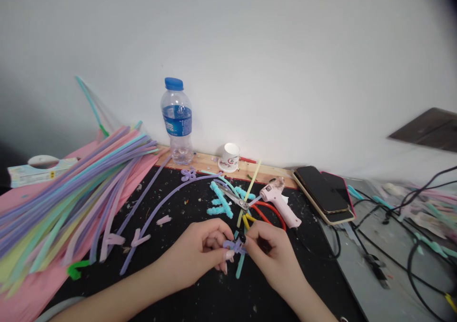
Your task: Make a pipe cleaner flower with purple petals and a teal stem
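Note:
Between the fingertips of my left hand (200,251) is a small purple pipe-cleaner piece (229,246) with bent loops. My right hand (274,251) pinches at its right side, by a small shiny black bit (242,238); whether that bit is attached cannot be made out. Under the hands, a teal pipe cleaner (240,267) and a yellow one (246,222) lie on the black mat. Just beyond are red-handled scissors (235,199), lying partly open, and curled light-blue pipe-cleaner pieces (222,200). A pink glue gun (280,202) rests past my right hand.
A large bundle of pastel pipe cleaners (82,188) spreads across the left side. Against the wall stand a water bottle (176,122) and a paper cup (229,157). Stacked phones (323,191) lie at the right, beside tangled black cables (385,246). A loose purple flower shape (188,175) lies near the bottle.

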### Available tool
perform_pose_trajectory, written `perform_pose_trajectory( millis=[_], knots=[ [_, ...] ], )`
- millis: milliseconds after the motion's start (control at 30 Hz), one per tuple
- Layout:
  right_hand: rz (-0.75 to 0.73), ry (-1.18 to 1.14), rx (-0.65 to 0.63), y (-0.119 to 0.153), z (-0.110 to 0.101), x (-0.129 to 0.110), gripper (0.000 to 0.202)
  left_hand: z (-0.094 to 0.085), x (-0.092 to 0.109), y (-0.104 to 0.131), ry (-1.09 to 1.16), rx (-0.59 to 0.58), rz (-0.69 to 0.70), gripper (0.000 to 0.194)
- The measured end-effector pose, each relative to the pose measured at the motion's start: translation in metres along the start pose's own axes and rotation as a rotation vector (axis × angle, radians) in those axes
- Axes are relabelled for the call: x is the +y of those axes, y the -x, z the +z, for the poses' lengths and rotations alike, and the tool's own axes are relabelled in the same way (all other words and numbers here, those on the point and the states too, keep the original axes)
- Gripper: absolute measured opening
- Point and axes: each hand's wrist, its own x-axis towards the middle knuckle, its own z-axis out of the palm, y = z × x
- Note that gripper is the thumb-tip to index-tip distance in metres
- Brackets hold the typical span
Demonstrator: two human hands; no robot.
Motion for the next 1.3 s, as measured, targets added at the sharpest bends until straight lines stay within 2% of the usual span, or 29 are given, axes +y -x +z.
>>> perform_pose_trajectory(
  millis=[267, 733, 1300],
  knots=[
    [0.024, -0.025, 0.017, 0.0, 0.0013, 0.0012, 0.013, 0.0005, 0.0022, 0.0009, -0.032, 0.045, -0.008, 0.01],
    [0.001, 0.013, 0.025, 0.0009, 0.0031, 0.0012, 0.015, 0.002, 0.0011, 0.0013, -0.13, 0.097, -0.012, 0.003],
    [-0.029, 0.049, 0.047, 0.0032, 0.0031, -0.0016, 0.016, 0.0018, -0.0002, 0.0017, -0.164, 0.108, -0.024, 0.007]
  ],
)
